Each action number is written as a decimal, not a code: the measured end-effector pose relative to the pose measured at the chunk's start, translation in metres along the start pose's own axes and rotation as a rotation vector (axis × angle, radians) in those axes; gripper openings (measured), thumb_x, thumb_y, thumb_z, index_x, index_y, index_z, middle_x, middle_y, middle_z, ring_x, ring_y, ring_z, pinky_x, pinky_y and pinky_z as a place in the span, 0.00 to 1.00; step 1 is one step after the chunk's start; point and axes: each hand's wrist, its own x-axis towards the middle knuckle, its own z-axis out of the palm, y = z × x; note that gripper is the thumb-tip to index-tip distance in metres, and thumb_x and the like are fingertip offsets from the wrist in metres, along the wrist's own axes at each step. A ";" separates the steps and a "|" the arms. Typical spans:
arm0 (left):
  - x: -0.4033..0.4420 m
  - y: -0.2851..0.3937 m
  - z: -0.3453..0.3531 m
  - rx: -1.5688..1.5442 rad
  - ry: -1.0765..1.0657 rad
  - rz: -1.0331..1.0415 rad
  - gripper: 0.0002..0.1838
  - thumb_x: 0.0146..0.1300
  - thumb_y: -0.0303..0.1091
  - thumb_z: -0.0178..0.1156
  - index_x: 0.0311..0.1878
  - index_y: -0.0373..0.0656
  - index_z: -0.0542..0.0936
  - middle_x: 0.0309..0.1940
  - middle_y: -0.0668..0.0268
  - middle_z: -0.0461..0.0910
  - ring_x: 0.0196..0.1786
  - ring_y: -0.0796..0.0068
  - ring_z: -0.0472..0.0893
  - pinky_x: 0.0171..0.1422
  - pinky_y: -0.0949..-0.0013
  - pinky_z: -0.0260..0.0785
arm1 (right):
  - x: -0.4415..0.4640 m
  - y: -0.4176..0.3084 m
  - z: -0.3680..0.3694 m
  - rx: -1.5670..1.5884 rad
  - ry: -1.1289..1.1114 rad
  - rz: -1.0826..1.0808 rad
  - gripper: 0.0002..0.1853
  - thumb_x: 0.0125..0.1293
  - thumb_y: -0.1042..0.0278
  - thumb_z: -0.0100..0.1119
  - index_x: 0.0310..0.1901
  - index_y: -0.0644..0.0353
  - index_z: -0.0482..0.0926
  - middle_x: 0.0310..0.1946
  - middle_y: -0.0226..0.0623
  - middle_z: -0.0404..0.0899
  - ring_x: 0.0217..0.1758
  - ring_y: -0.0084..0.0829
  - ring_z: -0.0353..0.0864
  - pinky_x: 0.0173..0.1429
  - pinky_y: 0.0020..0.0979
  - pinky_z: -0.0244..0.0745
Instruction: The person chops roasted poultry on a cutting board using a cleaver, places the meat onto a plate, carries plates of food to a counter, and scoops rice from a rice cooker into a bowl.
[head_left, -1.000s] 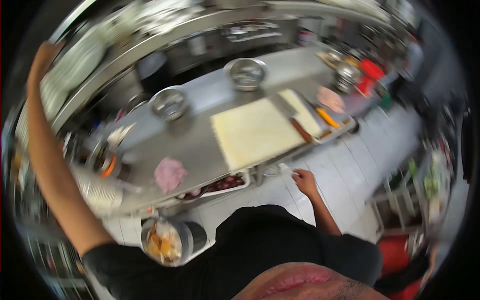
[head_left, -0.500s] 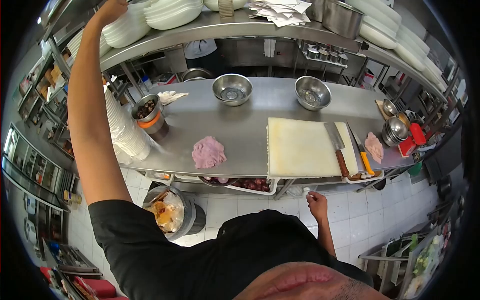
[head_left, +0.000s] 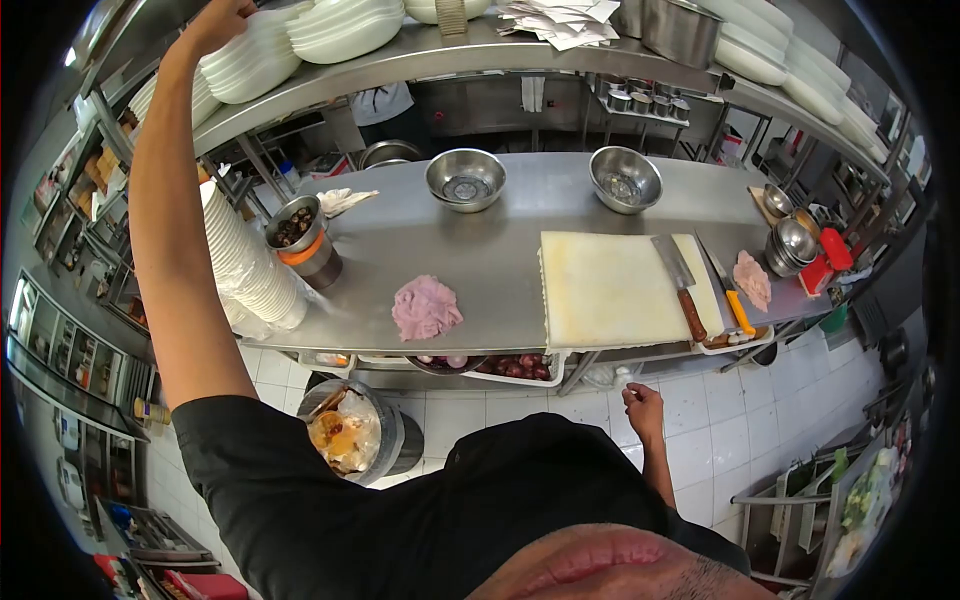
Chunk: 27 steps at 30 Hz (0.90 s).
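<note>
1. The left hand (head_left: 218, 25) is reaching up right beside the stacked bowls (head_left: 248, 68); I cannot tell whether it is gripping.
2. The bowls are standing on a metal shelf (head_left: 470, 60), showing smooth, white, rounded sides.
3. A crumpled, soft pink cloth (head_left: 427, 308) is lying on the steel table (head_left: 490, 275).
4. The right hand (head_left: 643, 408) is hanging well apart from the bowls, fingers curling; its grip I cannot tell.

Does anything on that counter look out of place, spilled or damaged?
I can make out no spill or damage on the counter. Slightly odd: the wooden-handled knife and orange-handled knife lie with their handles at the front edge, where they might get bumped.
</note>
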 end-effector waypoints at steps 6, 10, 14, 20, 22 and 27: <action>-0.009 0.004 0.012 0.095 0.209 0.086 0.15 0.60 0.27 0.59 0.50 0.33 0.81 0.40 0.48 0.84 0.44 0.55 0.83 0.53 0.59 0.72 | 0.009 0.014 0.011 -0.011 0.015 -0.074 0.15 0.67 0.66 0.65 0.50 0.68 0.84 0.24 0.35 0.83 0.24 0.23 0.80 0.30 0.28 0.75; -0.001 -0.020 0.019 0.080 0.202 0.042 0.18 0.65 0.33 0.60 0.55 0.34 0.79 0.48 0.46 0.83 0.53 0.50 0.83 0.60 0.57 0.71 | 0.000 0.004 0.010 -0.042 0.014 -0.122 0.15 0.66 0.65 0.65 0.49 0.66 0.85 0.23 0.37 0.83 0.24 0.25 0.81 0.32 0.29 0.76; 0.009 -0.033 0.021 0.207 0.365 -0.048 0.22 0.69 0.38 0.59 0.61 0.36 0.78 0.56 0.46 0.81 0.62 0.48 0.79 0.66 0.57 0.70 | -0.006 -0.005 0.008 -0.074 0.034 -0.113 0.15 0.66 0.64 0.65 0.48 0.65 0.85 0.22 0.40 0.82 0.24 0.26 0.81 0.32 0.31 0.76; -0.092 -0.025 -0.014 0.140 0.577 -0.120 0.30 0.74 0.54 0.52 0.68 0.42 0.75 0.66 0.53 0.76 0.68 0.58 0.76 0.73 0.61 0.64 | -0.014 0.006 0.005 -0.007 0.044 -0.090 0.13 0.71 0.64 0.58 0.48 0.64 0.86 0.24 0.39 0.83 0.24 0.27 0.80 0.32 0.31 0.75; -0.176 0.058 -0.016 0.001 0.566 -0.219 0.24 0.74 0.44 0.56 0.68 0.45 0.77 0.65 0.54 0.77 0.66 0.61 0.77 0.69 0.65 0.67 | -0.016 0.012 0.003 -0.012 0.056 -0.031 0.14 0.72 0.64 0.58 0.49 0.64 0.86 0.24 0.39 0.82 0.24 0.27 0.80 0.33 0.32 0.75; -0.278 0.223 0.037 -0.526 0.420 -0.211 0.15 0.72 0.28 0.59 0.58 0.32 0.81 0.50 0.59 0.84 0.51 0.70 0.81 0.59 0.66 0.73 | 0.000 -0.018 -0.031 -0.081 0.174 -0.062 0.14 0.68 0.62 0.62 0.48 0.62 0.85 0.27 0.47 0.83 0.29 0.37 0.82 0.37 0.35 0.76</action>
